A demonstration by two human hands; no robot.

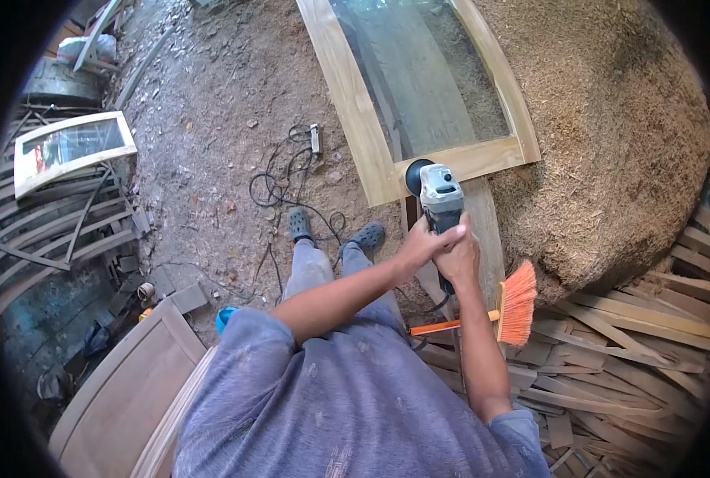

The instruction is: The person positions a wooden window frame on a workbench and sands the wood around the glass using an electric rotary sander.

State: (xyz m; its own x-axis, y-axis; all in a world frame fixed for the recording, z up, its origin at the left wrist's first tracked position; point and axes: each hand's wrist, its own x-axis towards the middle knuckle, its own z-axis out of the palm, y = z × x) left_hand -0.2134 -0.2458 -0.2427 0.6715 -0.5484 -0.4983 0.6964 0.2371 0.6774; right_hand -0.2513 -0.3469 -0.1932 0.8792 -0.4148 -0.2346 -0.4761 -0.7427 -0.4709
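Observation:
Both hands are closed round the body of an angle grinder point(441, 193) with a dark round disc point(419, 177). My left hand point(425, 245) wraps its near end from the left, and my right hand point(459, 256) grips beside it, overlapping it. Over the lower rail of a pale wooden frame with a glass panel point(490, 162) is the disc, near the left corner; whether it touches the wood I cannot tell. Beneath the frame, a wooden board point(482, 215) runs toward me. Some fingers are hidden behind the tool.
An orange broom point(517, 303) lies under my right forearm. A cable with a socket block point(316, 139) loops on the dirt floor by my feet. Right stands a large sawdust heap point(602, 159) above piled wood strips point(610, 374). Left are a small glazed frame point(72, 151) and a wooden panel point(132, 390).

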